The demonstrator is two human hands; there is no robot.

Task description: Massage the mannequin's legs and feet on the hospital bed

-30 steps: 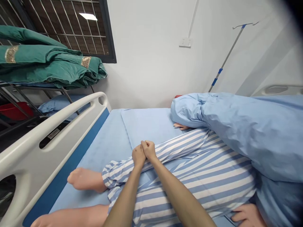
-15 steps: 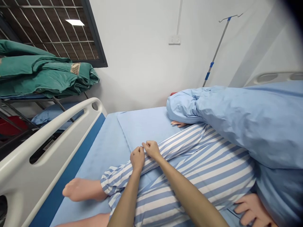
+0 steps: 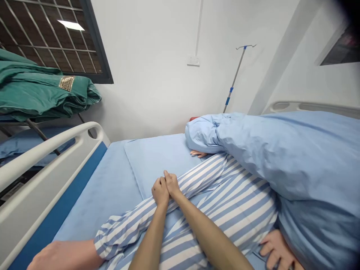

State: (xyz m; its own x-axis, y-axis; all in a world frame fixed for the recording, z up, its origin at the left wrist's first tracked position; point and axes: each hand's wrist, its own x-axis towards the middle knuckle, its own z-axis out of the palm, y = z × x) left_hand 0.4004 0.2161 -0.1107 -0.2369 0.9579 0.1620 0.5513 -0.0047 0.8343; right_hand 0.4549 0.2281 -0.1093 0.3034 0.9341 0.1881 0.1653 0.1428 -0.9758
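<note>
Both hands (image 3: 161,192) together; footboard (image 3: 60,176) well apart

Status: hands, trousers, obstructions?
Left hand and right hand curled together at blue-white striped fabric trouser leg; grip unclear. Leg outstretched. Crumpled light-blue quilt off right, not blocking.

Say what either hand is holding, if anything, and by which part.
It cannot be told: the left hand and right hand are curled side by side over the striped trouser leg, with their palms hidden.
</note>
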